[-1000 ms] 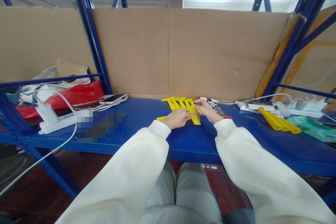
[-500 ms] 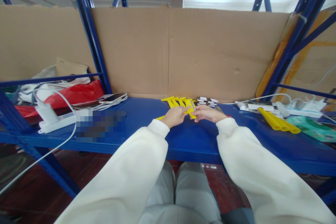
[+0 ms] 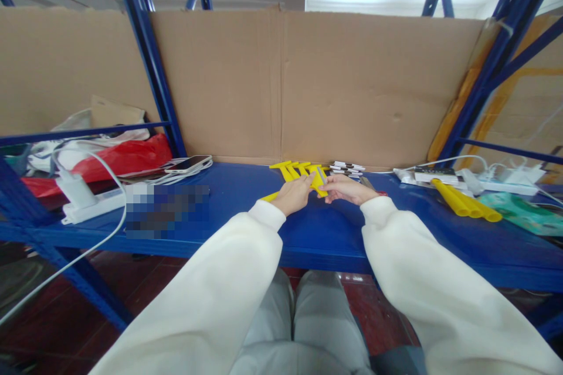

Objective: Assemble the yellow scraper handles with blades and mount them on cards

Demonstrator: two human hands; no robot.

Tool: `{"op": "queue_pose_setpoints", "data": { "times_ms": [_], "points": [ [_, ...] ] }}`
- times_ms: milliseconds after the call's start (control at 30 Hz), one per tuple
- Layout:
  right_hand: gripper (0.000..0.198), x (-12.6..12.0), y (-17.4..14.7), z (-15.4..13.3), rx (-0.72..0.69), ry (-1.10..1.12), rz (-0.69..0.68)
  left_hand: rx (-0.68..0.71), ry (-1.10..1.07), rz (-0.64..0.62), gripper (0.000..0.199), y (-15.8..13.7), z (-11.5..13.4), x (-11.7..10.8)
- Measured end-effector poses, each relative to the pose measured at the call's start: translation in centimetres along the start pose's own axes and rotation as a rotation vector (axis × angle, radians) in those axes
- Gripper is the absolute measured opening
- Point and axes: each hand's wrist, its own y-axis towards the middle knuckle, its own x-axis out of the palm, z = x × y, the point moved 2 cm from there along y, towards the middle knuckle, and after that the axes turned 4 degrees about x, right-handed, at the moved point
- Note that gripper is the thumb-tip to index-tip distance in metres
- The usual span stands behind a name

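Observation:
Between my two hands is a yellow scraper [image 3: 318, 183] with a wide head and a pale grey strip along one edge. Its handle runs left beneath my left hand [image 3: 294, 194], which is closed round it near the head. My right hand [image 3: 345, 187] pinches the right side of the head at the grey strip. Just behind, several similar yellow T-shaped scrapers [image 3: 289, 171] lie in a row on the blue shelf [image 3: 246, 187]. A small stack of black-and-white strips [image 3: 347, 168] sits beyond my right hand.
Yellow tubes [image 3: 461, 202] and a green packet [image 3: 528, 214] lie at the right, near a white power strip [image 3: 505, 186]. A phone [image 3: 189, 164], a red bag [image 3: 132, 156] and another power strip [image 3: 94, 205] are at the left. Cardboard [image 3: 352, 88] stands along the back.
My left fingers have shifted slightly on the scraper, back from its head, so more of the head shows. My right hand keeps its pinch in nearly the same place.

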Motion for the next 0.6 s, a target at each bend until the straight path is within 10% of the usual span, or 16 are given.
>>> {"op": "queue_pose_setpoints", "data": {
  "times_ms": [167,300,367,600],
  "points": [
    [0.011,-3.1,-0.1,-0.4,-0.001,-0.020,0.100,-0.074,-0.012,0.041,0.054,-0.1,-0.3,-0.5],
    [0.006,-8.4,-1.0,0.4,0.054,-0.463,0.801,-0.122,-0.047,0.080,0.053,-0.2,-0.7,-0.8],
    [0.007,-9.9,-1.3,1.2,0.108,-0.591,0.910,-0.131,-0.060,0.077,0.053,-0.2,-0.7,-0.9],
    [0.021,-10.0,-1.0,2.3,0.337,-1.046,0.844,-0.153,-0.095,0.054,0.053,-0.2,-0.9,-0.7]
  ]
}}
